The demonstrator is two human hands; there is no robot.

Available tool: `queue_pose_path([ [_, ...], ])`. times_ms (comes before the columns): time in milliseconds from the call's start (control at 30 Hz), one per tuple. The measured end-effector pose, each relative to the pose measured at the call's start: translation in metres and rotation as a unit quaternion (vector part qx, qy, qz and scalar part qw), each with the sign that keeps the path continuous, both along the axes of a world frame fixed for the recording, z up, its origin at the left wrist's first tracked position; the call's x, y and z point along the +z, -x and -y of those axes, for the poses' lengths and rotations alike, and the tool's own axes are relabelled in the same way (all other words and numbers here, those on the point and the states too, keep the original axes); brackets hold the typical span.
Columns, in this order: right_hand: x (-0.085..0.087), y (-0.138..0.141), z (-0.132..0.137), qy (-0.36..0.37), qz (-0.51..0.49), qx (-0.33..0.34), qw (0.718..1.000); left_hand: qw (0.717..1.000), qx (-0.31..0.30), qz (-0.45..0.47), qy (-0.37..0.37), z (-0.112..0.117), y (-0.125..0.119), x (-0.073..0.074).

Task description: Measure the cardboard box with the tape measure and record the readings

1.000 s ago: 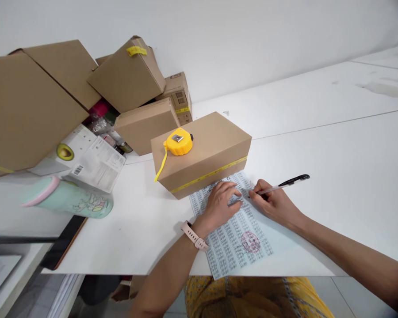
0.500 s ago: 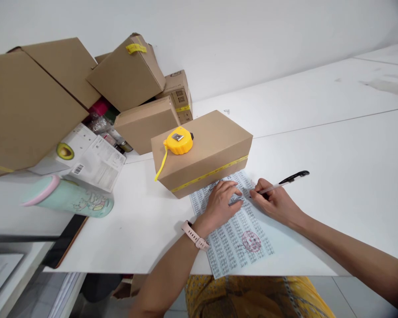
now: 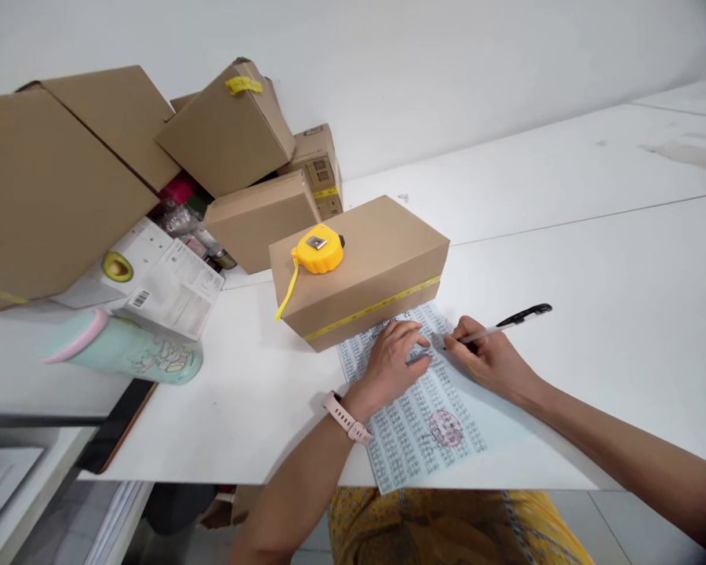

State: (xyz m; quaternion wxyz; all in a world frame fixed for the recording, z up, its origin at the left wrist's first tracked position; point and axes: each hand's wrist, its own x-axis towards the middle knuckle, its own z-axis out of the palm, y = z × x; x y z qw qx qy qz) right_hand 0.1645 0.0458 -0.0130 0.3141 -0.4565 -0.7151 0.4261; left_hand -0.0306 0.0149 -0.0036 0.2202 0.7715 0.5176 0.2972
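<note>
Well, we count one pen (image 3: 506,323), one sheet of paper (image 3: 423,424), one yellow tape measure (image 3: 318,249) and at least five brown boxes.

The paper is thin and flat, full of tiny print, with one round red stamp. It lies on the near edge of the smooth white table (image 3: 594,275). The nearest box (image 3: 382,251) is plain cardboard, long and blocky, with a yellow strip along its side. It touches the far end of the paper. The round plastic tape measure sits on top of it.

Far left, we see one green bottle (image 3: 129,351) with a pink lid lying on its side, and one white pack (image 3: 158,282) with an avocado picture.

Our left hand (image 3: 397,357) is loosely open and rests on the paper, fingers bent, with a pink watch (image 3: 346,418) on the wrist. Our right hand (image 3: 488,357) is closed around the pen, just right of the left hand. The pen tip touches the paper.
</note>
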Motion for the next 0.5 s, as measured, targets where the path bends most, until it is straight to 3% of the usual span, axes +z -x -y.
queue_pose_path([
  [500, 0.0027, 0.0009, -0.0001, 0.001, 0.004, -0.016, 1.0, 1.0, -0.003, -0.002, -0.002, 0.0007, 0.0001, 0.0011],
])
